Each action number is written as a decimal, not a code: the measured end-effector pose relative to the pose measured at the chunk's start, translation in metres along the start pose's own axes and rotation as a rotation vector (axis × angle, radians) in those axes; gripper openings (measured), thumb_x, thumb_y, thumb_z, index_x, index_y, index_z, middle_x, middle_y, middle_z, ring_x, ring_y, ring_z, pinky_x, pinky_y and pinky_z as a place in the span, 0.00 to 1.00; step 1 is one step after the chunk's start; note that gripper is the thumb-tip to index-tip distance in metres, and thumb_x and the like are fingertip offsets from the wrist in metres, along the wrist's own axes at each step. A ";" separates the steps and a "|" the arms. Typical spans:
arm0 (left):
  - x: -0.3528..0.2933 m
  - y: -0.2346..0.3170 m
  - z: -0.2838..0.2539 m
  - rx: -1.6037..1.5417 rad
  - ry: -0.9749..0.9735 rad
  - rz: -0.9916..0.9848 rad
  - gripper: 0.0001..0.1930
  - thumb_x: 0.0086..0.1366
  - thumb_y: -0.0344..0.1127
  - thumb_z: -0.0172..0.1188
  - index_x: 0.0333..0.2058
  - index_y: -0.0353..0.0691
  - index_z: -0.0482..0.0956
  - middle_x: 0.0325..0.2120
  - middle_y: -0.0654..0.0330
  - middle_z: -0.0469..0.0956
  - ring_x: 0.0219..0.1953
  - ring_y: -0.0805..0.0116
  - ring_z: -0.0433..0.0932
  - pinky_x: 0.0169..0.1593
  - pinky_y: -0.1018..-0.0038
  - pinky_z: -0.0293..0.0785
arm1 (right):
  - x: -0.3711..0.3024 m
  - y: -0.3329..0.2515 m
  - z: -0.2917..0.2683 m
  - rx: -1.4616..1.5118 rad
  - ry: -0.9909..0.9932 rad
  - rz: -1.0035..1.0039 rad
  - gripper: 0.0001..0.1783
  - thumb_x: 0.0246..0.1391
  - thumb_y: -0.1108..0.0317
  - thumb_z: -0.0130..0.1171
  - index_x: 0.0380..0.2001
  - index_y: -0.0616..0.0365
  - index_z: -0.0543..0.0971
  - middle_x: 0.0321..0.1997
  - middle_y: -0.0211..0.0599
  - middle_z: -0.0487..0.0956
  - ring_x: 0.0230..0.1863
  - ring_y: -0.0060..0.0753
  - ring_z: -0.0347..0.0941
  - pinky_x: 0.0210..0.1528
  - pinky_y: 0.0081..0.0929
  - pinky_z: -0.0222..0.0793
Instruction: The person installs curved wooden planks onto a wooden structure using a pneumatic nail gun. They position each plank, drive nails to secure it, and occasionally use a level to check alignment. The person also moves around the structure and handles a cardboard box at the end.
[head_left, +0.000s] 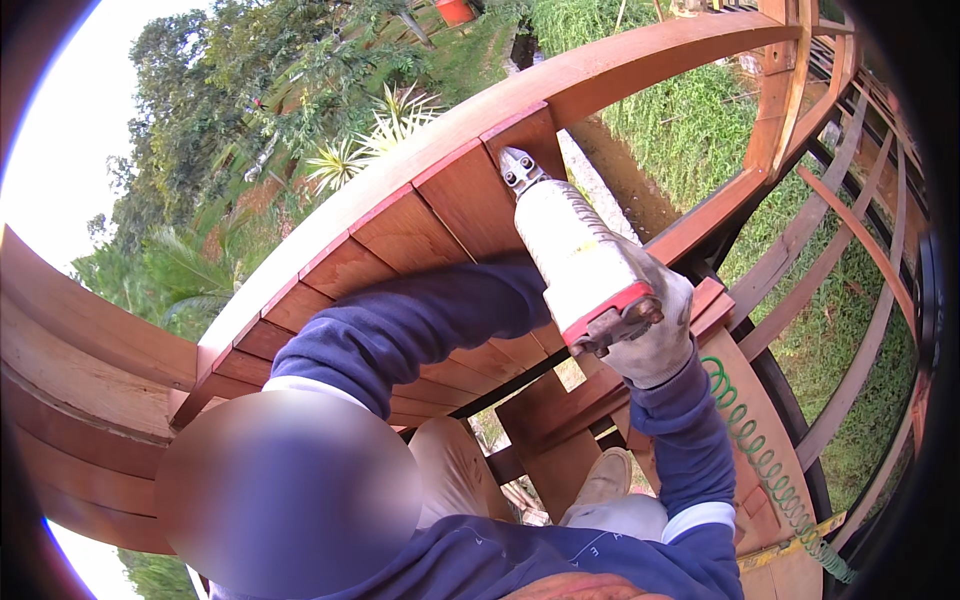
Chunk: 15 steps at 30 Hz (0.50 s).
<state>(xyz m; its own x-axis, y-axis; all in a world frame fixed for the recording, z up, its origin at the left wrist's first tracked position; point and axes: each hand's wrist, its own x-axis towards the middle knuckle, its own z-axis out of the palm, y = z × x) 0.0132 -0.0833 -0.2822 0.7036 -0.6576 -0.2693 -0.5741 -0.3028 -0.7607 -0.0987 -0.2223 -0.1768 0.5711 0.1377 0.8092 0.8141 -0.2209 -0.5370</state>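
My right hand (655, 345), in a pale glove, is closed around a white-and-red air tool (575, 240). Its pointed metal nose, with two bolts, lies against the upper end of a reddish wooden board (520, 130). Several boards (450, 200) sit side by side along a curved wooden beam (640, 65). My left forearm (440, 305), in a blue sleeve, reaches across these boards and ends behind the tool. The left hand is hidden there, so its fingers do not show.
A green coiled hose (755, 450) hangs at the right beside a wooden plank (720, 385). Curved slats (800, 260) form an open frame with grass below. Stacked curved timbers (80, 380) stand at the left. My shoe (607, 475) is below, among wood pieces and gaps.
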 end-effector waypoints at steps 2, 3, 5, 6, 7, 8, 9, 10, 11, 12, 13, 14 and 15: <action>0.006 0.000 -0.003 -0.009 0.011 0.002 0.12 0.62 0.37 0.48 0.39 0.45 0.80 0.37 0.57 0.78 0.43 0.57 0.73 0.47 0.55 0.63 | 0.002 0.004 0.004 0.016 0.058 0.015 0.40 0.26 0.72 0.70 0.50 0.65 0.71 0.43 0.52 0.78 0.41 0.53 0.78 0.44 0.36 0.75; 0.005 0.002 -0.003 -0.014 0.007 -0.002 0.12 0.62 0.37 0.48 0.39 0.45 0.80 0.37 0.57 0.78 0.43 0.57 0.73 0.47 0.54 0.63 | 0.002 0.002 0.002 0.054 0.034 0.068 0.39 0.25 0.72 0.69 0.50 0.64 0.72 0.42 0.51 0.78 0.40 0.52 0.78 0.43 0.36 0.75; 0.006 0.001 -0.001 -0.017 0.008 -0.004 0.12 0.62 0.37 0.48 0.39 0.45 0.80 0.37 0.57 0.78 0.43 0.57 0.73 0.47 0.54 0.63 | 0.004 0.004 0.001 0.095 -0.041 0.138 0.38 0.27 0.73 0.68 0.50 0.64 0.72 0.42 0.51 0.78 0.40 0.51 0.79 0.43 0.35 0.75; 0.007 0.003 -0.001 -0.013 0.011 -0.002 0.12 0.62 0.37 0.48 0.39 0.45 0.80 0.37 0.57 0.78 0.43 0.57 0.73 0.47 0.54 0.63 | 0.002 0.004 -0.001 0.112 -0.072 0.180 0.37 0.27 0.74 0.68 0.50 0.64 0.72 0.41 0.50 0.79 0.40 0.50 0.79 0.43 0.34 0.75; 0.008 0.004 -0.001 -0.009 0.019 -0.001 0.12 0.62 0.37 0.48 0.38 0.45 0.80 0.36 0.57 0.78 0.43 0.57 0.73 0.47 0.54 0.63 | 0.003 0.003 -0.004 0.098 -0.075 0.168 0.37 0.28 0.74 0.68 0.50 0.64 0.72 0.42 0.50 0.79 0.40 0.50 0.79 0.43 0.34 0.75; 0.009 0.004 -0.001 0.001 0.028 0.001 0.12 0.62 0.37 0.48 0.38 0.45 0.80 0.36 0.57 0.78 0.43 0.57 0.73 0.47 0.54 0.63 | 0.006 0.001 -0.008 0.082 -0.077 0.155 0.37 0.29 0.74 0.68 0.50 0.64 0.72 0.42 0.50 0.79 0.40 0.49 0.79 0.43 0.33 0.75; 0.004 0.004 0.005 0.011 0.017 -0.008 0.12 0.62 0.37 0.48 0.38 0.45 0.80 0.36 0.57 0.78 0.43 0.57 0.73 0.47 0.54 0.63 | 0.007 0.000 -0.008 0.085 -0.084 0.145 0.37 0.29 0.74 0.68 0.51 0.64 0.72 0.42 0.50 0.79 0.40 0.48 0.79 0.43 0.33 0.75; 0.006 0.007 0.006 0.021 0.031 -0.002 0.12 0.62 0.37 0.48 0.38 0.45 0.80 0.36 0.57 0.78 0.43 0.57 0.73 0.47 0.54 0.63 | 0.005 -0.006 -0.012 0.024 0.000 0.053 0.37 0.29 0.74 0.68 0.51 0.64 0.72 0.43 0.49 0.79 0.40 0.48 0.79 0.44 0.33 0.75; 0.012 0.007 0.007 0.043 0.053 0.001 0.12 0.62 0.37 0.48 0.38 0.45 0.80 0.36 0.57 0.78 0.43 0.57 0.73 0.47 0.53 0.63 | 0.005 -0.012 -0.017 -0.042 0.083 -0.040 0.38 0.29 0.73 0.69 0.51 0.64 0.72 0.43 0.49 0.79 0.40 0.47 0.79 0.44 0.32 0.75; 0.013 0.008 0.009 0.058 0.061 0.003 0.12 0.62 0.37 0.48 0.38 0.45 0.80 0.36 0.57 0.78 0.42 0.57 0.74 0.47 0.53 0.63 | 0.000 -0.013 -0.023 -0.082 0.123 -0.083 0.38 0.30 0.72 0.70 0.51 0.64 0.72 0.44 0.49 0.79 0.41 0.45 0.79 0.44 0.32 0.75; 0.010 0.009 0.020 0.076 0.056 -0.001 0.12 0.62 0.37 0.48 0.38 0.45 0.80 0.36 0.57 0.78 0.42 0.57 0.74 0.46 0.53 0.63 | -0.010 -0.012 -0.030 -0.083 0.066 -0.065 0.38 0.30 0.72 0.71 0.51 0.64 0.72 0.44 0.48 0.79 0.41 0.44 0.79 0.44 0.32 0.74; 0.009 0.007 0.030 0.097 0.063 -0.012 0.12 0.62 0.37 0.48 0.38 0.44 0.80 0.36 0.57 0.78 0.42 0.57 0.74 0.46 0.53 0.63 | -0.022 -0.008 -0.037 -0.093 0.017 -0.041 0.38 0.30 0.71 0.72 0.51 0.65 0.72 0.44 0.48 0.79 0.42 0.42 0.79 0.44 0.31 0.74; 0.008 0.003 0.041 0.119 0.063 -0.027 0.12 0.62 0.36 0.48 0.38 0.44 0.80 0.35 0.57 0.78 0.42 0.57 0.74 0.46 0.53 0.63 | -0.037 -0.008 -0.042 -0.102 -0.005 0.009 0.38 0.31 0.70 0.74 0.50 0.65 0.72 0.44 0.47 0.79 0.42 0.40 0.79 0.44 0.31 0.74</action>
<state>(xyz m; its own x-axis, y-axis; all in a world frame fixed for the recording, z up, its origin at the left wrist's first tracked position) 0.0343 -0.0615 -0.3108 0.6886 -0.6931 -0.2130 -0.4987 -0.2394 -0.8330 -0.1304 -0.2661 -0.1921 0.5794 0.1402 0.8029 0.7939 -0.3196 -0.5172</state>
